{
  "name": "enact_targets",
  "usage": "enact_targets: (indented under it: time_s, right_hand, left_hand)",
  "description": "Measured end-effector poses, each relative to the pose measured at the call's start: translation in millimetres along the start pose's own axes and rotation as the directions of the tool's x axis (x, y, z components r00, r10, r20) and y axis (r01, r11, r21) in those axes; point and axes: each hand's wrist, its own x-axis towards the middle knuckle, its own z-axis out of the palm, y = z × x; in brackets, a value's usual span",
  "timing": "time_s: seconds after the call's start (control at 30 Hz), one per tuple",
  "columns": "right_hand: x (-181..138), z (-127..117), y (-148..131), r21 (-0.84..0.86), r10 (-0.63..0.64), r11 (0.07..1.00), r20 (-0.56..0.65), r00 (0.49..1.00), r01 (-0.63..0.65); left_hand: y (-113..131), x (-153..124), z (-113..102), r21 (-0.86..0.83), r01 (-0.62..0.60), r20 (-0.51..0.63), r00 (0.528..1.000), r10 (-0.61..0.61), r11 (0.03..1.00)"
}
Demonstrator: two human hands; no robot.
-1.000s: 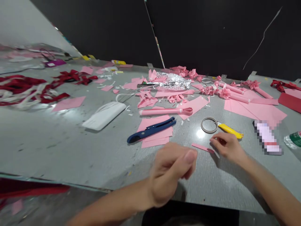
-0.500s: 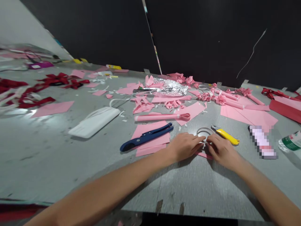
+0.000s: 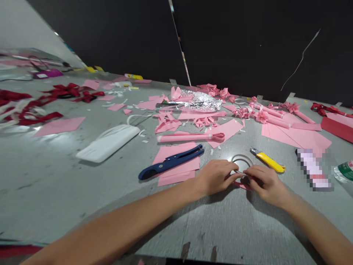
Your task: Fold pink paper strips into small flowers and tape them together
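Note:
My left hand [image 3: 216, 176] and my right hand [image 3: 263, 182] meet on the grey table [image 3: 82, 184], fingertips pinched together over a small pink paper strip [image 3: 242, 185] that lies under them. A thin pale sliver runs between the fingertips. A clear tape ring [image 3: 242, 161] lies just beyond the fingers. A yellow utility knife [image 3: 268, 161] is to the right of the ring. Blue scissors [image 3: 171, 162] rest on pink paper sheets [image 3: 176, 162] left of my left hand.
A rolled pink paper tube [image 3: 193, 137], crumpled foil [image 3: 202, 101], pink paper flowers [image 3: 260, 116] and large pink sheets [image 3: 298, 136] lie farther back. A white face mask [image 3: 109, 141] is at the left, red ribbon scraps [image 3: 27, 106] far left, a bottle [image 3: 344, 173] at the right edge.
My left hand came down from mid-air near the camera to the table and joined my right hand at the pink strip. Both hands now pinch over it beside the tape ring.

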Motion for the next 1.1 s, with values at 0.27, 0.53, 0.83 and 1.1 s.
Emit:
enact_targets:
  time_s: [0.27, 0.53, 0.83, 1.1]
  right_hand:
    - [-3, 0, -2, -0.033, -0.017, 0.999, 0.039, 0.999, 0.018]
    - [1, -3, -6, 0.036, 0.011, 0.999, -0.011, 1.000, -0.010]
    - [-1, 2, -7, -0.036, 0.021, 0.999, 0.034, 0.999, -0.020]
    - [-2, -2, -2, 0.025, 0.026, 0.999, 0.040, 0.999, -0.027]
  left_hand:
    - [6, 0, -5, -0.011, -0.066, 0.034, 0.997, 0.067, 0.998]
    - [3, 1, -3, -0.115, 0.095, 0.029, 0.995, -0.092, 0.989]
    - [12, -1, -3, -0.016, -0.003, 0.086, 0.996, 0.004, 1.000]
    - [7, 0, -1, 0.021, 0.069, 0.046, 0.996, -0.070, 0.997]
